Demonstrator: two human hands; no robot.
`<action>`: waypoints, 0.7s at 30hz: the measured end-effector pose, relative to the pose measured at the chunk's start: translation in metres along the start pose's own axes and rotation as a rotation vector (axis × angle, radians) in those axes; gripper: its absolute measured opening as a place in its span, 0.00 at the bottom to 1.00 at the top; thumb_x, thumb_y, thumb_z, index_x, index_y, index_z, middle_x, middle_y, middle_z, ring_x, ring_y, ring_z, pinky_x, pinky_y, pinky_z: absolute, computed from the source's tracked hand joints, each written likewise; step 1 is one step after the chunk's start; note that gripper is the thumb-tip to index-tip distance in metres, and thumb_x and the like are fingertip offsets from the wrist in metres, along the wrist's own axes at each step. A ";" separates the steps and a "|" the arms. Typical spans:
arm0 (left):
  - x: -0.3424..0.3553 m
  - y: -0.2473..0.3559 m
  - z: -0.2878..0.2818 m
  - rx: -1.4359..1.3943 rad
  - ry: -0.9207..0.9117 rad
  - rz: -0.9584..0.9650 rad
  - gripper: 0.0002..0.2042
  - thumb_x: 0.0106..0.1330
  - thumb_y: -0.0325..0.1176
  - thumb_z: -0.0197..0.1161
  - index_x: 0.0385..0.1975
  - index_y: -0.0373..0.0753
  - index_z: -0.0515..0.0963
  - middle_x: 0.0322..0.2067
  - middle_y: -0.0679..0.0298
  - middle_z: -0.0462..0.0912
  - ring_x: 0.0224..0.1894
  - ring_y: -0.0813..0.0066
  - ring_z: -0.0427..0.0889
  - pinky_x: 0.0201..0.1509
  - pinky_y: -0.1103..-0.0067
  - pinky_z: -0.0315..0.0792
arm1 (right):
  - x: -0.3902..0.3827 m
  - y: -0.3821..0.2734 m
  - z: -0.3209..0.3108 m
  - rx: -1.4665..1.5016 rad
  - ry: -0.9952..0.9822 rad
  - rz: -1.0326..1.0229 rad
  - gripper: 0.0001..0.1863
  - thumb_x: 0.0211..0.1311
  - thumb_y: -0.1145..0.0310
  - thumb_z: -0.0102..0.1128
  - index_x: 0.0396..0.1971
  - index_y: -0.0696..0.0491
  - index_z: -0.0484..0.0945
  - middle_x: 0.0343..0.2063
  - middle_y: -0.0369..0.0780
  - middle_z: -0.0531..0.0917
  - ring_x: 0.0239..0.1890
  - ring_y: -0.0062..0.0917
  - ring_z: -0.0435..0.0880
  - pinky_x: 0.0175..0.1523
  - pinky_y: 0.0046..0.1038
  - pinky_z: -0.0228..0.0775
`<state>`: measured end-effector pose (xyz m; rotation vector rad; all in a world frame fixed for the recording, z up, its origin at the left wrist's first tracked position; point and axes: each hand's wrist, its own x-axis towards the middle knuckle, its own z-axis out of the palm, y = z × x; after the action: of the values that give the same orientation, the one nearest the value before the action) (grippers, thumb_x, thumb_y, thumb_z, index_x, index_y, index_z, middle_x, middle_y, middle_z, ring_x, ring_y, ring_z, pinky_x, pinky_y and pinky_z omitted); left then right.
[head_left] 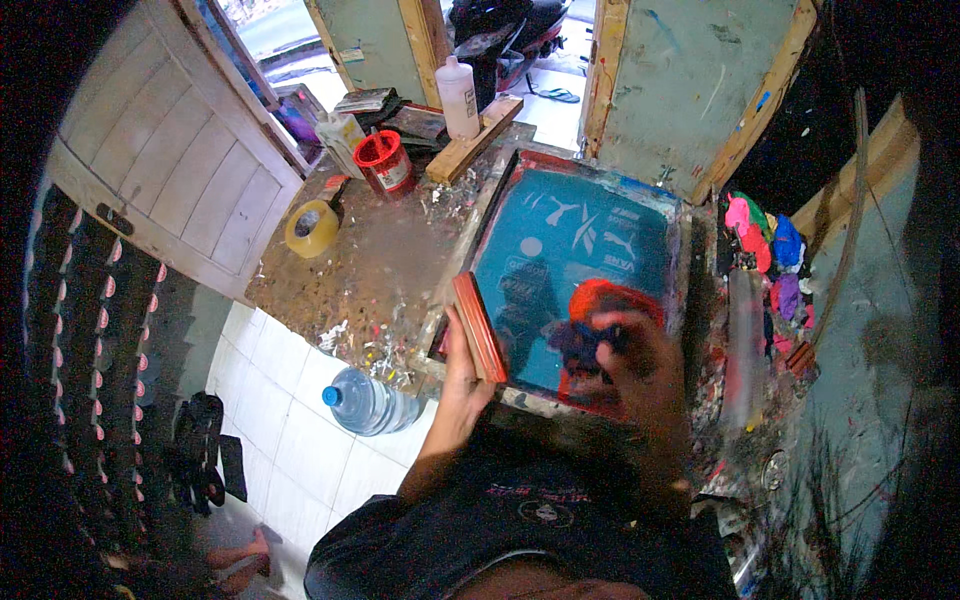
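Note:
A screen-printing frame (500, 215) with a teal mesh and pale designs lies on the worktable in front of me. At its near left corner, my left hand (462, 368) is closed around a wooden squeegee (478, 330) stained red, held tilted above the frame's edge. Over the near right part of the mesh is my right hand (640, 360), its fingers bunched on a dark crumpled rag (578, 345). Wet red ink (610, 293) spreads around the rag. Motion blur and the hand itself hide part of the rag.
On the stained worktable (385, 255) stand a tape roll (312, 229), red tub (384, 165), pale bottle (457, 97) and wooden bar (475, 140). Thick paint blobs (765, 245) line the right side. A large water bottle (370, 402) is on the left; someone's foot (258, 548) shows lower left.

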<state>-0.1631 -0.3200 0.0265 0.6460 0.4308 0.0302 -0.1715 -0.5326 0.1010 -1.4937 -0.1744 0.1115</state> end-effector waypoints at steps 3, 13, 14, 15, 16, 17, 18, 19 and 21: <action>0.013 -0.019 -0.016 -0.101 -0.045 -0.190 0.25 0.68 0.65 0.48 0.22 0.50 0.67 0.15 0.74 0.65 0.16 0.79 0.65 0.21 0.80 0.60 | 0.039 -0.004 0.033 -0.059 0.021 -0.264 0.16 0.60 0.73 0.66 0.48 0.57 0.76 0.42 0.41 0.83 0.45 0.21 0.82 0.50 0.27 0.75; 0.029 -0.036 -0.039 -0.094 -0.287 -0.069 0.26 0.65 0.67 0.50 0.25 0.48 0.66 0.18 0.72 0.65 0.17 0.75 0.64 0.22 0.78 0.60 | 0.055 0.006 0.104 -0.388 0.010 -0.477 0.11 0.55 0.69 0.68 0.35 0.59 0.83 0.34 0.46 0.81 0.34 0.40 0.83 0.40 0.34 0.76; 0.033 -0.037 -0.041 -0.119 -0.327 -0.053 0.25 0.65 0.66 0.51 0.26 0.48 0.66 0.18 0.71 0.66 0.18 0.75 0.64 0.22 0.78 0.60 | 0.054 0.007 0.105 -0.385 -0.005 -0.466 0.10 0.56 0.70 0.67 0.35 0.59 0.83 0.34 0.46 0.80 0.35 0.41 0.82 0.40 0.35 0.75; 0.035 -0.037 -0.044 -0.138 -0.364 -0.043 0.25 0.65 0.66 0.51 0.26 0.47 0.66 0.19 0.71 0.66 0.18 0.75 0.64 0.22 0.78 0.61 | 0.053 0.008 0.107 -0.382 -0.021 -0.455 0.09 0.56 0.71 0.67 0.35 0.59 0.83 0.34 0.46 0.80 0.35 0.41 0.82 0.40 0.35 0.75; 0.036 -0.038 -0.045 -0.151 -0.398 -0.037 0.25 0.65 0.66 0.51 0.27 0.47 0.66 0.19 0.71 0.66 0.18 0.74 0.65 0.22 0.78 0.61 | 0.051 0.012 0.110 -0.405 -0.026 -0.483 0.10 0.56 0.73 0.67 0.36 0.61 0.82 0.35 0.46 0.81 0.35 0.40 0.83 0.41 0.34 0.75; 0.038 -0.038 -0.046 -0.169 -0.426 -0.039 0.25 0.65 0.65 0.52 0.28 0.47 0.66 0.19 0.70 0.67 0.18 0.74 0.65 0.23 0.78 0.61 | 0.047 0.016 0.114 -0.427 -0.031 -0.511 0.10 0.55 0.75 0.67 0.36 0.62 0.82 0.35 0.46 0.81 0.35 0.39 0.83 0.42 0.32 0.76; 0.041 -0.039 -0.046 -0.187 -0.461 -0.032 0.25 0.65 0.65 0.52 0.29 0.46 0.66 0.20 0.70 0.67 0.19 0.74 0.65 0.23 0.78 0.62 | 0.043 0.017 0.116 -0.473 -0.058 -0.493 0.10 0.56 0.76 0.65 0.38 0.63 0.81 0.36 0.47 0.80 0.36 0.41 0.82 0.42 0.34 0.75; 0.040 -0.039 -0.047 -0.200 -0.483 -0.030 0.25 0.65 0.64 0.52 0.30 0.46 0.66 0.20 0.70 0.67 0.19 0.74 0.66 0.23 0.77 0.62 | 0.040 0.023 0.116 -0.483 -0.078 -0.503 0.10 0.56 0.76 0.65 0.38 0.63 0.80 0.36 0.47 0.79 0.37 0.41 0.82 0.42 0.35 0.75; 0.041 -0.038 -0.049 -0.221 -0.529 -0.024 0.24 0.65 0.64 0.53 0.31 0.45 0.66 0.21 0.69 0.68 0.19 0.73 0.66 0.24 0.77 0.63 | 0.034 0.034 0.117 -0.508 -0.096 -0.535 0.10 0.57 0.76 0.64 0.39 0.63 0.80 0.37 0.47 0.78 0.37 0.42 0.81 0.42 0.35 0.74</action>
<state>-0.1488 -0.3155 -0.0464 0.4081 -0.0769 -0.1131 -0.1583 -0.4095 0.0770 -1.8922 -0.7142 -0.3145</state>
